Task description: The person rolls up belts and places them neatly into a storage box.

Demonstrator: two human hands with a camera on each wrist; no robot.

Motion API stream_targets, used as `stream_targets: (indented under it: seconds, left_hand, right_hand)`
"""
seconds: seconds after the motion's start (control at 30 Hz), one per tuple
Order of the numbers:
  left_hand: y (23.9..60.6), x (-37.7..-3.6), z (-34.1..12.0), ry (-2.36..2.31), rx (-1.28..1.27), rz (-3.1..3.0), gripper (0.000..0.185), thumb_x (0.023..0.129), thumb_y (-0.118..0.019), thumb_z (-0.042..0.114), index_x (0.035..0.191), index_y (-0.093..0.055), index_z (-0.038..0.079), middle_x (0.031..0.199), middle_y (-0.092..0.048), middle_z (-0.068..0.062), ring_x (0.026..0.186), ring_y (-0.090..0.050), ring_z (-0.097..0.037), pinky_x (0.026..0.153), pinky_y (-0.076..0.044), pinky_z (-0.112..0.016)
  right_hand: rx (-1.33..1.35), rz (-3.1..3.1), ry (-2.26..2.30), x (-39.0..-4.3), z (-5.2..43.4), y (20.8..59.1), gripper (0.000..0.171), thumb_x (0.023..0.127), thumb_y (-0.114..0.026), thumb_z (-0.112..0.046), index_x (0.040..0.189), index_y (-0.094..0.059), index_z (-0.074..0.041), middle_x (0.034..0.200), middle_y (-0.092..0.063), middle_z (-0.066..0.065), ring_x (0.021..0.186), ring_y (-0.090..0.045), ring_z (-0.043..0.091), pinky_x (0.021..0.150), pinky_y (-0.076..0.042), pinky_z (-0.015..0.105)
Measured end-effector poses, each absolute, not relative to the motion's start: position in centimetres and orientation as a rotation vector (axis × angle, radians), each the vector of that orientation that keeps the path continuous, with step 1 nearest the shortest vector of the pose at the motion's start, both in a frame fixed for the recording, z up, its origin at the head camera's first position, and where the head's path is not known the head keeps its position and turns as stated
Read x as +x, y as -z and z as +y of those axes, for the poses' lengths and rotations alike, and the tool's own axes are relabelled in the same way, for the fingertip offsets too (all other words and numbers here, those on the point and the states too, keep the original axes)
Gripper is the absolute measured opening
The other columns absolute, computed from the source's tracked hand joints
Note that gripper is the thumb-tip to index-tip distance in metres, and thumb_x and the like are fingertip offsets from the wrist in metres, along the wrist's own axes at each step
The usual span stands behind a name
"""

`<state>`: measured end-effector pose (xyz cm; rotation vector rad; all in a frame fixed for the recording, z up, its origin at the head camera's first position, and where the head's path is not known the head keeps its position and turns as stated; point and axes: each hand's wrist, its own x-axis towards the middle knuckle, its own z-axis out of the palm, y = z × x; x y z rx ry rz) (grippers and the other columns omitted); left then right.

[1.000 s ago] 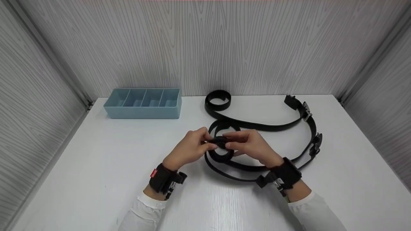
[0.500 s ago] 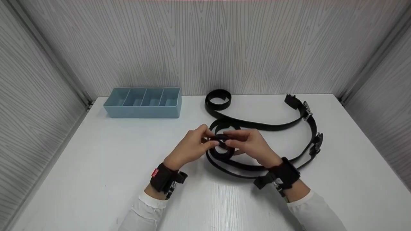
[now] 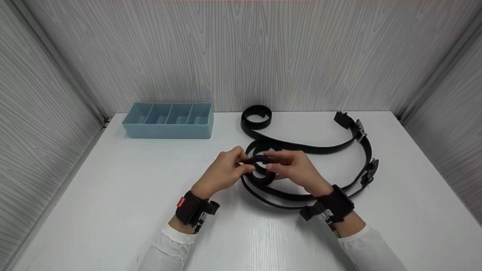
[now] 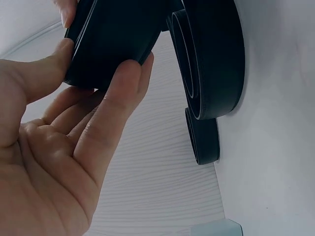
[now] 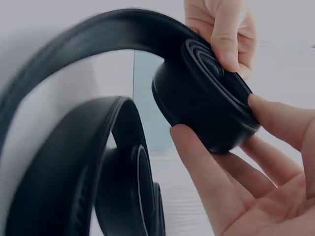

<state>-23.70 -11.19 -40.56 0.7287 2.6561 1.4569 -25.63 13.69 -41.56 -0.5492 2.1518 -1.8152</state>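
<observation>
1. Two hands meet on one small coil [image 3: 260, 164] of black belt, raised a little off the table [image 3: 113, 195] at its middle. My reading is that the coil is springy and could unwind if either pinch eases, since only fingertip pressure keeps the turns tight.

2. Slack is a second risk, as I judge it. The unrolled belt [image 3: 301, 195] trails to the right in long loops on the table. Another belt [image 3: 320, 147] lies just beyond it, and the two buckles [image 3: 371, 169] sit close together at the far right, so a tug on the coil could drag or snag them.

3. Sideways slipping is a third risk. In the right wrist view the turns of the coil [image 5: 206, 113] look stacked flush, and uneven squeezing might push the inner turns out into a cone.

4. Left hand [image 3: 226, 174]: thumb and fingers curl round the coil's left side. Its wrist view shows the thumb [image 4: 44, 73] on one face and a forefinger [image 4: 123, 93] across the edge.

5. Right hand [image 3: 297, 169]: its fingers pinch the coil from the right, thumb [image 5: 283, 120] against one side, a finger [image 5: 202, 157] under the rim. The left hand's fingertips [image 5: 224, 34] press on top.

6. Farther back, a blue tray [image 3: 168, 131] stands at the far left, well apart from the hands.
</observation>
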Motion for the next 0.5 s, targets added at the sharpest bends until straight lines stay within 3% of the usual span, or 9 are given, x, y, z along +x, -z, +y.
stream_targets:
  seconds: [0.33, 0.5]
  left_hand:
    - [40.93, -23.75, -10.91, -1.374, 0.717, 2.621, 0.018, 0.097, -0.076, 0.018, 0.102, -0.063, 0.007, 0.102, -0.076, -0.003, 0.082, -0.065, -0.008, 0.068, -0.047, -0.027]
    - [40.92, -23.79, -10.85, -1.443, 0.630, 2.621, 0.023, 0.097, -0.077, 0.025, 0.104, -0.062, 0.008, 0.109, -0.077, -0.004, 0.079, -0.064, -0.009, 0.069, -0.047, -0.029]
  right_hand:
    - [-0.578, 2.292, 1.648, -25.50, 13.44, 41.55, 0.038, 0.095, -0.079, -0.016, 0.130, -0.072, -0.004, 0.107, -0.078, 0.012, 0.084, -0.072, 0.018, 0.068, -0.060, 0.028]
    - [-0.527, 2.234, 1.787, -25.43, 13.48, 41.67, 0.040, 0.096, -0.078, -0.015, 0.132, -0.070, 0.000, 0.110, -0.077, 0.016, 0.090, -0.075, 0.020, 0.069, -0.061, 0.030]
